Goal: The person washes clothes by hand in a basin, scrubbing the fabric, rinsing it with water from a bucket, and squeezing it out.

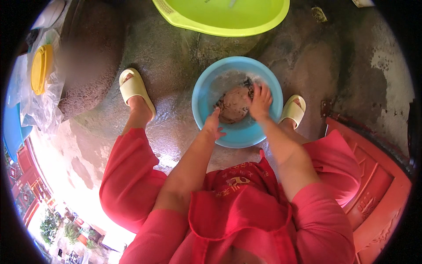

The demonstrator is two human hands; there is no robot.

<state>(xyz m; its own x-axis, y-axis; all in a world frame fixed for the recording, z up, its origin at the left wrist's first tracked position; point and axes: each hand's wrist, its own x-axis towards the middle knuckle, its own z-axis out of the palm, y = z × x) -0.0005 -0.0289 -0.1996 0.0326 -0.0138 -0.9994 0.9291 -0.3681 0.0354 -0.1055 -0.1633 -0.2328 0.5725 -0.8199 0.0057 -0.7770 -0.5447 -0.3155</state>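
Observation:
A light-blue plastic basin stands on the wet floor between my feet, with water in its lower part. Inside it lies a wet, brownish bundle with dark patterned edges; it looks like fabric, but its exact kind is unclear. My left hand reaches over the near left rim, fingers apart, its thumb at the bundle's left edge. On the bundle's right side rests my right hand, slightly blurred, with fingers spread and extended. Neither hand shows a clear grip on the bundle.
A lime-green tub stands beyond the basin. To the left are a rough stone block, a clear plastic bag and a yellow lid. A red panelled door is at right. Cream slippers flank the basin.

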